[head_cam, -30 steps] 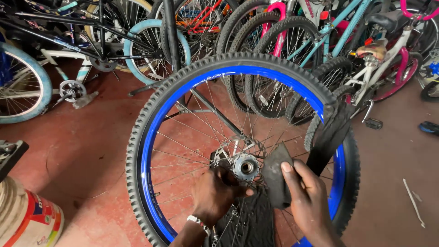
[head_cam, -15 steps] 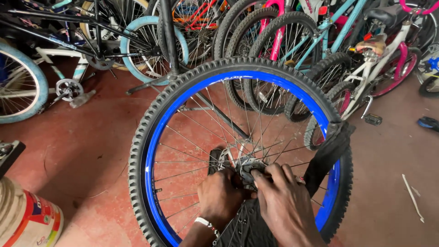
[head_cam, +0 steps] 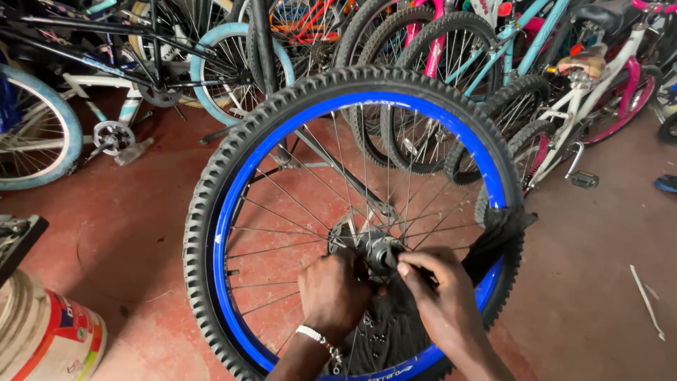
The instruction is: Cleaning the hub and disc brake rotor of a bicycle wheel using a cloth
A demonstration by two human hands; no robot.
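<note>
A bicycle wheel with a blue rim (head_cam: 262, 152) and a knobby black tyre (head_cam: 211, 183) stands upright in front of me. Its metal hub (head_cam: 379, 252) sits among thin spokes. My left hand (head_cam: 335, 296), a bracelet on its wrist, is closed around the hub's left side. My right hand (head_cam: 443, 303) pinches at the hub's right side with thumb and forefinger. A black rubber strip (head_cam: 502, 229) runs from under that hand up over the rim on the right. Dark cloth shows behind the wheel's lower spokes.
Several bicycles (head_cam: 564, 77) are parked closely along the back, with a light-blue-tyred wheel (head_cam: 42, 134) at the left. A white and red bucket (head_cam: 46, 335) stands at the bottom left. A thin stick (head_cam: 645, 300) lies on the red floor at the right.
My right hand has moved left from beside the hub, where it held the black strip up, and closed in on the hub. The left hand stays at the hub.
</note>
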